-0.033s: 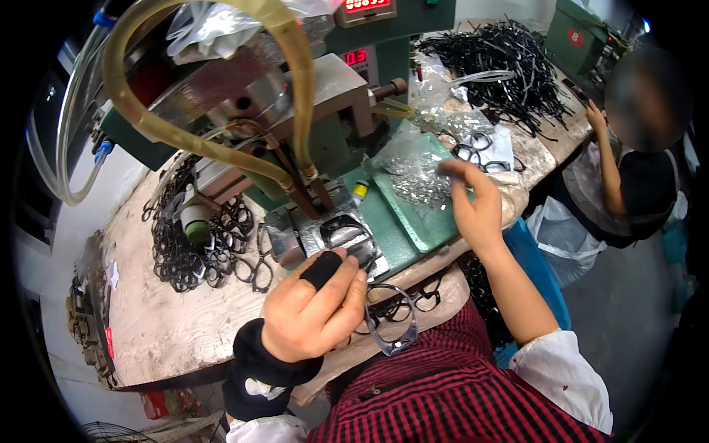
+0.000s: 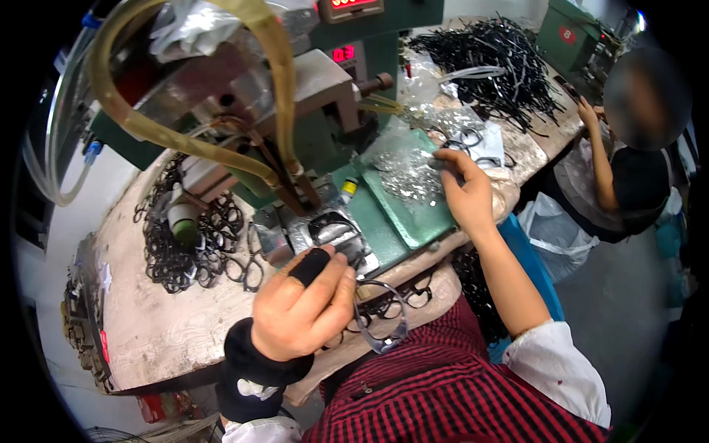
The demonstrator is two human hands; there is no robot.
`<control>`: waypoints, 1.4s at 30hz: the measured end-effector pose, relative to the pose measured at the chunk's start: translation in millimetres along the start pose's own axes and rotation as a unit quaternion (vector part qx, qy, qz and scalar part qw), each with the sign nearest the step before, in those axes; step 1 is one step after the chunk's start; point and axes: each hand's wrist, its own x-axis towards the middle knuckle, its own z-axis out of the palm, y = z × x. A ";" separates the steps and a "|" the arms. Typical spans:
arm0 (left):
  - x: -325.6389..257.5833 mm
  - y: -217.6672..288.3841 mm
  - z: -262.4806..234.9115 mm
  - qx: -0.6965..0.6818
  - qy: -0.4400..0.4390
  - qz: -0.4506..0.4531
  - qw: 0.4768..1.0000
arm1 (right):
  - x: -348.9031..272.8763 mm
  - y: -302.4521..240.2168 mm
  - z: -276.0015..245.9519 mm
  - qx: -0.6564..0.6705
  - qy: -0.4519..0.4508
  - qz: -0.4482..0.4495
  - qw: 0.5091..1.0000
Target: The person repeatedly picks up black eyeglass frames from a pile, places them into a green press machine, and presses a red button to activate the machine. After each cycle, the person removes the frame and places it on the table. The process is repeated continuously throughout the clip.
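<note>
Dark glasses frame (image 2: 404,316), pinched, juts rightward past the left fingers (image 2: 334,298).

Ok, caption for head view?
Left hand holds glasses frame at machine; right hand by shiny bits on green tray.

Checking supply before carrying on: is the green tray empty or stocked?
Stocked: small shiny pieces lie spread over part of the green tray, the right hand at their edge.
</note>
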 end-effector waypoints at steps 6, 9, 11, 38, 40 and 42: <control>-4.0 2.7 7.8 -0.028 -0.007 -0.021 0.999 | -30.3 -2.4 -19.3 -0.280 -0.086 -0.062 0.954; -8.4 4.7 9.0 -0.058 0.004 -0.046 0.997 | -33.9 -6.0 -16.1 -0.309 -0.064 -0.056 0.947; -21.8 12.5 19.1 -0.075 0.051 -0.088 0.992 | -31.1 -7.6 -11.7 -0.341 -0.066 -0.093 0.933; -181.5 -104.9 20.7 0.112 0.053 -0.409 0.904 | -44.0 -32.9 -26.3 -0.061 -0.063 0.022 0.996; -185.2 -109.0 30.3 -0.091 0.225 -0.487 0.839 | -31.6 -66.3 -11.8 -0.020 -0.136 -0.029 0.990; -162.0 -105.0 26.3 -0.170 0.227 -0.526 0.802 | -15.4 -88.7 9.9 0.045 -0.181 -0.098 0.977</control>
